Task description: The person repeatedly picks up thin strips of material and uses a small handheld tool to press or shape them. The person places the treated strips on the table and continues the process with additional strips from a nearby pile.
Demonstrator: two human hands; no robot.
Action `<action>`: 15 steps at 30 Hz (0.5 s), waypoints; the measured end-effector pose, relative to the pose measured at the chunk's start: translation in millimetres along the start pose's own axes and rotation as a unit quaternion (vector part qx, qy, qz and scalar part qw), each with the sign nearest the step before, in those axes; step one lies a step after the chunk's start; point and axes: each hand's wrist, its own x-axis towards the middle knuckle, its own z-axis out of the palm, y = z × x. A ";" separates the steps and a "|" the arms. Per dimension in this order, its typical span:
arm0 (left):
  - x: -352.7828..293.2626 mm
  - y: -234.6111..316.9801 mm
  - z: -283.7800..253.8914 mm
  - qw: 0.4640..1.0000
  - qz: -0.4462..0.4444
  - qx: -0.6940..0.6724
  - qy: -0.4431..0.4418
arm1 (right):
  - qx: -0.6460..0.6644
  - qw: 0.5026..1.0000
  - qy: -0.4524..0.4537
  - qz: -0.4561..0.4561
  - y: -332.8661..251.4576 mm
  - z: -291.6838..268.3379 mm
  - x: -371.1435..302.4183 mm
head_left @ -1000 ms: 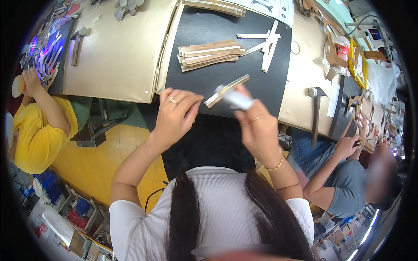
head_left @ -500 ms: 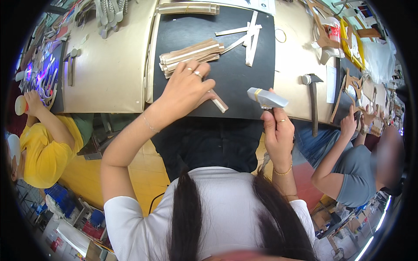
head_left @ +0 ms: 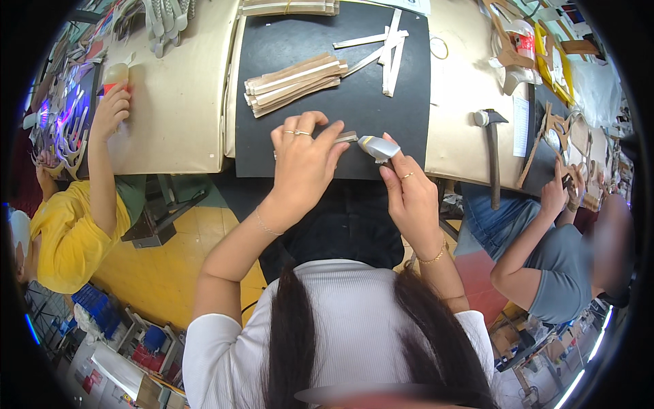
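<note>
My left hand (head_left: 303, 160), fingers curled and thumb underneath, holds a narrow brown-and-white strip (head_left: 347, 137) at the front of the black mat (head_left: 293, 151). Most of that strip is hidden by the hand; its right end pokes out past the fingertips. Facing it, my right hand (head_left: 413, 194) is closed round a silver-grey wedge-shaped tool (head_left: 379, 148) with a yellow band. The tool's tip sits at or very near the strip's end; whether they touch I cannot tell. Beyond the left hand lies a fanned stack of brown-and-white strips (head_left: 296, 83).
Loose white strips (head_left: 392, 58) cross each other at the mat's far right. Another banded bundle (head_left: 289, 7) lies at the far edge. A hammer (head_left: 492, 153) rests on the right. Co-workers sit on both sides; the left one's hand (head_left: 112, 112) holds a round-topped container (head_left: 116, 76).
My left hand has moved nearer with the strip, away from the stack. My right hand has brought the grey tool leftward to the strip's end. The left co-worker's hand has reached forward.
</note>
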 end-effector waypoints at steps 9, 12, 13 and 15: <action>3.6 -3.5 9.2 0.999 0.016 -0.043 0.018 | -0.095 0.995 -0.039 0.001 -1.4 4.9 10.4; 5.3 -3.2 7.7 0.999 0.027 -0.042 0.012 | -0.093 0.995 -0.040 0.002 -3.1 3.8 11.3; 5.2 -3.5 6.8 0.999 0.029 -0.042 0.008 | -0.096 0.995 -0.040 0.003 -3.5 3.5 11.2; 5.3 -5.9 4.5 0.998 0.021 -0.054 -0.009 | -0.100 0.994 -0.039 0.004 -4.1 3.3 10.9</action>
